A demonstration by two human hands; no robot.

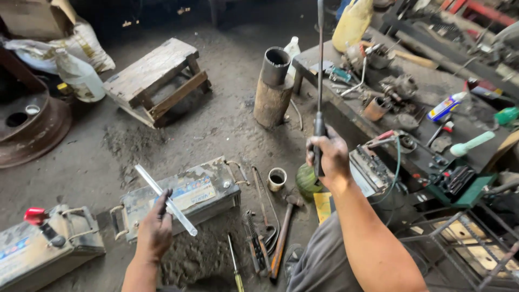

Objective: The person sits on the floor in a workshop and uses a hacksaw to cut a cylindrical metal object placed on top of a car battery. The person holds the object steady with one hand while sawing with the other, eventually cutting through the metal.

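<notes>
The head camera looks steeply down, close above the workshop floor (pixel 227 124) and low bench (pixel 432 92).

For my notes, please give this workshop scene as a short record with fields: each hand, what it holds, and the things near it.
Left hand: holds a flat metal bar, tilted, over a battery
Right hand: grips a long thin rod, held upright
On the floor: hammer, screwdriver, small cup, second battery
Behind: metal pipe on a wood stump, wooden stool
Right side: workbench with tools
</notes>
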